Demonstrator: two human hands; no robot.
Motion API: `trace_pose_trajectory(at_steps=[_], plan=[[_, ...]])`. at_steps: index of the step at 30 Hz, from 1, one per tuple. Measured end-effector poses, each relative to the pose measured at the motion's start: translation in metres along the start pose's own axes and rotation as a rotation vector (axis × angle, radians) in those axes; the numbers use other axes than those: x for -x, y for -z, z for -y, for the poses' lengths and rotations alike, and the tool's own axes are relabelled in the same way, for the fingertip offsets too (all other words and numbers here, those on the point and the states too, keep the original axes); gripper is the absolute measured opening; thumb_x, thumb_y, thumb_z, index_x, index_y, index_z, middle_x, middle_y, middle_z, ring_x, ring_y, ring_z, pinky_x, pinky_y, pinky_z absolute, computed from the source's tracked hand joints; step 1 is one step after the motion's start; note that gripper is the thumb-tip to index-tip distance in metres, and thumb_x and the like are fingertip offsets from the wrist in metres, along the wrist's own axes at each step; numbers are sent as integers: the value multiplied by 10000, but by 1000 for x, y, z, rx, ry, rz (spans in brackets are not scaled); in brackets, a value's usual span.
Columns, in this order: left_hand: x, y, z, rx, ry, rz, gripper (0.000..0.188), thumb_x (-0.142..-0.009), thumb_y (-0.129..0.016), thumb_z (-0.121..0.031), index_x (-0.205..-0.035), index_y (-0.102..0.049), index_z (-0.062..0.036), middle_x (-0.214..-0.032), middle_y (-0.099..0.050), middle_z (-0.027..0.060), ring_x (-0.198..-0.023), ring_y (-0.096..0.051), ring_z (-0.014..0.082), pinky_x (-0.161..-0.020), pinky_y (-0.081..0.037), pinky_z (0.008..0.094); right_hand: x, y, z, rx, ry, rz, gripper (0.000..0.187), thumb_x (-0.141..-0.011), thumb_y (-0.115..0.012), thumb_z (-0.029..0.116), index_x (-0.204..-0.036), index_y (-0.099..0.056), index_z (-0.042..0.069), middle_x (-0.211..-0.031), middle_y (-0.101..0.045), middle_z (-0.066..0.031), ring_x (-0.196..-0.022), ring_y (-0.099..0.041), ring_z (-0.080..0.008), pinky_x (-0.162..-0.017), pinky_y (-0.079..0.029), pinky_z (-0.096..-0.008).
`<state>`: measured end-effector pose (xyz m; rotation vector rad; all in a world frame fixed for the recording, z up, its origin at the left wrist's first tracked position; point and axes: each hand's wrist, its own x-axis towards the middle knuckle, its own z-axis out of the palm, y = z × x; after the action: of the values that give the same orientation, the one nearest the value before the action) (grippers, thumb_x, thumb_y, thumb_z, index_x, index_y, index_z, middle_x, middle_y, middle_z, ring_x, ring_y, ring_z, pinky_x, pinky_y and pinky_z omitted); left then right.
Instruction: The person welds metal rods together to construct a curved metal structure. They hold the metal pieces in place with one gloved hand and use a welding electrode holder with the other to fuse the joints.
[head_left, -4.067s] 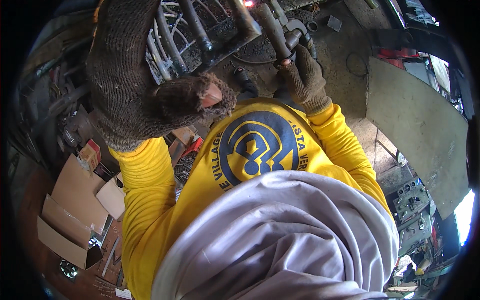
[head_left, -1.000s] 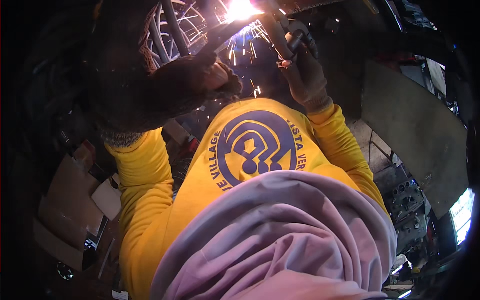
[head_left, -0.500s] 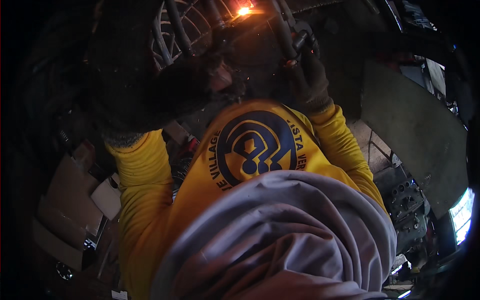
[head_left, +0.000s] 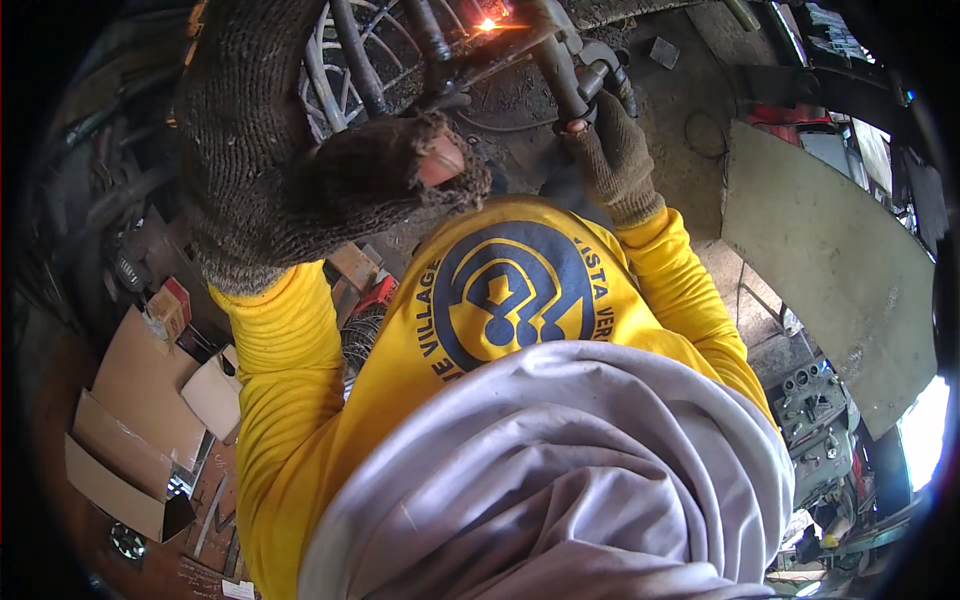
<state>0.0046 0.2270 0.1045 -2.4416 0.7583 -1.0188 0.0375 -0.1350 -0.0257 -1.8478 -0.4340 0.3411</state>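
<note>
My left hand, in a worn brown knit glove, is raised large and close at the upper left. Its thumb stretches right, with the bare tip poking through a frayed hole; the other fingers run out past the top edge, so any grip is hidden. My right hand, gloved alike with a bare thumb tip, is closed around the lower end of a grey metal pipe. A short cylindrical fitting sits beside that pipe. Left of it, a bright orange glowing spot shows on the dark metalwork.
Curved metal bars stand beyond my left hand. A large flat sheet leans at the right, above a grey engine-like metal part. Opened cardboard boxes lie at the lower left. A thin cable crosses the floor.
The picture has turned much brighter, and the orange glow has shrunk. Both hands stay almost in place.
</note>
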Motion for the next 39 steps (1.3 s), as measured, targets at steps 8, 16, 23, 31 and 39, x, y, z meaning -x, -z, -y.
trace_pose_trajectory(at_steps=[8,16,23,31,39], plan=[[-20,5,-21,218,-26,-40,759,-900,-650,-605,-1470,-467,-137,-1388,-570,219,-1219,-619,402,-1069,-501,480,-4,2,7,136,139,21,342,-988,-600,211,-1234,-602,-25,-1098,-666,-121,-1085,-589,-300,-1052,-421,-437],[-11,31,-13,219,8,60,853,-812,-709,-634,-1477,-426,-180,-1375,-567,213,-1234,-608,415,-1073,-485,531,-7,-7,-41,582,544,-210,391,-1016,-584,246,-1313,-572,-9,-1254,-611,-170,-1125,-593,-286,-997,-467,-382],[-8,30,-13,-77,53,62,710,-921,-606,-540,-1478,-447,-130,-1414,-563,161,-1247,-612,333,-1044,-515,452,10,5,-17,-57,102,27,550,-1014,-591,203,-1484,-430,-33,-1467,-517,-188,-1367,-493,-352,-1177,-356,-442],[-10,22,-16,-429,114,37,565,-1045,-488,-433,-1480,-472,-72,-1459,-558,101,-1261,-616,241,-1010,-549,361,0,-6,7,267,550,-118,410,-1051,-490,118,-1445,-447,12,-1251,-573,-76,-954,-553,-126,-789,-503,-248],[66,3,13,-404,127,65,462,-1062,-519,-397,-1360,-606,-55,-1316,-664,94,-1207,-650,233,-974,-562,353,0,-25,24,75,296,-97,452,-800,-732,-14,-1244,-647,13,-1222,-690,-65,-979,-693,-205,-829,-561,-283]])
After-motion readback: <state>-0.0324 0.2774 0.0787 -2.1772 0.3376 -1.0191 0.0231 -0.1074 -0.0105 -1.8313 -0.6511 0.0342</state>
